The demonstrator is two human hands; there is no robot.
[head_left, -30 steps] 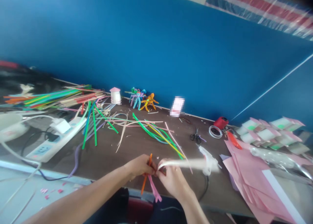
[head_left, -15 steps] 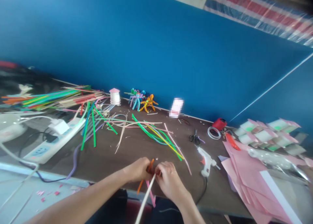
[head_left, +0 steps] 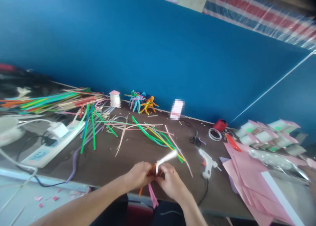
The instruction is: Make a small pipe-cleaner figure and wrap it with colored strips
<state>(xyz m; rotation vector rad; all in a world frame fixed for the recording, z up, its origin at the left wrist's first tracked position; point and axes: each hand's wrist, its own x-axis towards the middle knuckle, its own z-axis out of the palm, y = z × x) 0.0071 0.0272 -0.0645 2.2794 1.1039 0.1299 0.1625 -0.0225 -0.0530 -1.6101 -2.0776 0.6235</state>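
Observation:
My left hand is closed at the front edge of the table around orange pipe cleaners, whose ends stick out above and below the fingers. Close beside it, my right hand pinches a white pipe cleaner that bends upward and to the right from between the hands. Pink pipe cleaner ends hang below the fingers. How the strands join is hidden by my fingers. Beyond the hands lie loose green pipe cleaners with a yellow one.
A glue gun, black scissors and pink sheets lie to the right. On the left are a power strip and a pipe cleaner pile. Small pipe cleaner figures stand at the back by the blue wall.
The white pipe cleaner has swung from pointing down toward my body to pointing up and right over the table. Both hands stay close together at nearly the same spot.

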